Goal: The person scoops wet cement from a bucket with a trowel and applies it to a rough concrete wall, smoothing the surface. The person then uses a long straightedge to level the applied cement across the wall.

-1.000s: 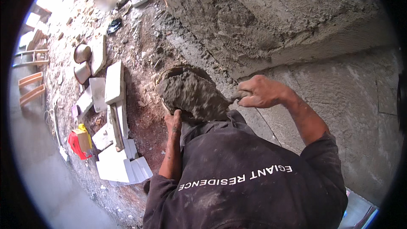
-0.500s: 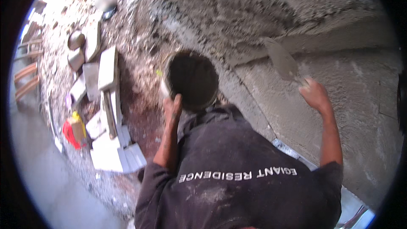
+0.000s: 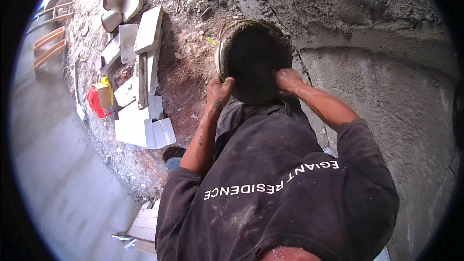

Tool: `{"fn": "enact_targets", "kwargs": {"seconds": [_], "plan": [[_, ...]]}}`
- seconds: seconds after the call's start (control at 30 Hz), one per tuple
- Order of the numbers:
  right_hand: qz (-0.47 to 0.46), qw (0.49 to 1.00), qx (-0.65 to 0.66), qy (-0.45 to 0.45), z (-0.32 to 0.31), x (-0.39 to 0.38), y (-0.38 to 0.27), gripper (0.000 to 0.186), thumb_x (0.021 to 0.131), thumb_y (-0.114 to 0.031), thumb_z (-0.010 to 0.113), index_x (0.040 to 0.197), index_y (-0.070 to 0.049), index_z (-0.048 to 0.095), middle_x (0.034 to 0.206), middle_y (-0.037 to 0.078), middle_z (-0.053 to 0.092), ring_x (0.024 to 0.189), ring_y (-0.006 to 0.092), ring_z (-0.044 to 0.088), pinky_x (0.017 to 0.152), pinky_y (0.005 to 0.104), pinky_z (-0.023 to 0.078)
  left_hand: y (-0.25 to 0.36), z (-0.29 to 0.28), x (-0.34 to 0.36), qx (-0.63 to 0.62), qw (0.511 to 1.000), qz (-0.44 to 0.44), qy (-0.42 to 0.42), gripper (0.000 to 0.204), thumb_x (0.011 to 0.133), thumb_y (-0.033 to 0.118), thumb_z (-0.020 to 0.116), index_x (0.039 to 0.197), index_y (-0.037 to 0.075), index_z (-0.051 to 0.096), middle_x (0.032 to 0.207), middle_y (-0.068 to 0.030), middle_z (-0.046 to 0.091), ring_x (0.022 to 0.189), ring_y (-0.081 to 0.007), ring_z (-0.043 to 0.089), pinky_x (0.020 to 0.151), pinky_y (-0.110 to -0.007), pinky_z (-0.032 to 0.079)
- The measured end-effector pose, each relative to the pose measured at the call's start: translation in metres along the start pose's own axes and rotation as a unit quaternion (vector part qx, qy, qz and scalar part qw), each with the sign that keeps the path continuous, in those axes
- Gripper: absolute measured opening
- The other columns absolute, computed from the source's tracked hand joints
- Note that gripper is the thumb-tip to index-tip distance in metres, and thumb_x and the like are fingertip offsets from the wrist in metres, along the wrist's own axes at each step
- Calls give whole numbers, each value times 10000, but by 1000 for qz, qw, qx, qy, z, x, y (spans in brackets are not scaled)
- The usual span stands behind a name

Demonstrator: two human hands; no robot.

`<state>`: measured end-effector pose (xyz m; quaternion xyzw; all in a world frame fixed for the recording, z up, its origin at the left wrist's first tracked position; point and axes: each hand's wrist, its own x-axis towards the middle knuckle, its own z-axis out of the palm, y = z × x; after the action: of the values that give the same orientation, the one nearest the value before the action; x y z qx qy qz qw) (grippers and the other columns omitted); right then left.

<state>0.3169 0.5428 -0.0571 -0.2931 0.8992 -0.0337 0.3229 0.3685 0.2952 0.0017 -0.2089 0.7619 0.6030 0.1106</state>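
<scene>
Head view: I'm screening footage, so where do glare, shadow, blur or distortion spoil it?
Head view: glare washes out the white slabs at left; darkness inside the bucket hides whatever the right hand may hold; a blurred patch veils a round container, upper left; fisheye distortion curves lines near the picture's rim.

Daylight strongest at upper left; ground (image 3: 92, 24) there washes out toward white. White boards (image 3: 133, 130), left of centre, glare, surface detail mostly lost. Right side dimmer: grey cement surface (image 3: 377, 106) evenly lit, soft shading only. Bucket (image 3: 219, 55) interior sinks into near-black; right hand's (image 3: 288, 80) fingertips vanish in that shadow. Round blurred smudge at upper left; centre reasonably sharp. Fisheye bends edges near rim, bluish fringe at left, corners black.
</scene>
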Motion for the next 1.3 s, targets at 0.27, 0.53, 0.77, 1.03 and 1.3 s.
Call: {"fn": "enact_targets", "kwargs": {"seconds": [0.27,0.53,0.77,1.03,1.3], "plan": [[59,973,220,29,-39,-26,-51,318,698,-237,557,954,-48,567,873,209,612,842,382,587,740,462,469,-15,-14,1,-40,999,-27,23,84,775,129,567,757,47,558,619,36,493,511,-70,417,463,-226,339],[19,973,186,134,-129,-69,-40,308,710,-285,537,878,-28,540,821,183,589,786,361,577,678,436,468,-41,-22,36,-82,992,-9,101,188,751,197,578,810,23,539,640,2,496,505,-105,440,445,-259,347],[-99,962,240,79,-289,-91,-42,339,705,-253,593,917,11,592,699,109,587,642,209,572,589,349,459,-40,-51,50,-60,986,-107,112,281,713,216,590,793,-48,539,680,-34,511,630,-131,436,556,-324,398],[271,736,539,308,-314,-152,102,266,760,-288,612,890,-58,579,711,43,570,595,129,527,511,296,422,-25,-54,52,-6,994,-78,76,300,709,237,562,697,-64,566,585,-59,516,559,-136,476,515,-323,399],[333,916,178,136,-226,-187,51,398,750,-280,529,969,52,508,819,221,584,772,367,571,687,427,437,-7,-30,45,3,989,16,150,373,715,284,546,628,-79,548,533,-121,526,520,-213,513,523,-382,416]]}}
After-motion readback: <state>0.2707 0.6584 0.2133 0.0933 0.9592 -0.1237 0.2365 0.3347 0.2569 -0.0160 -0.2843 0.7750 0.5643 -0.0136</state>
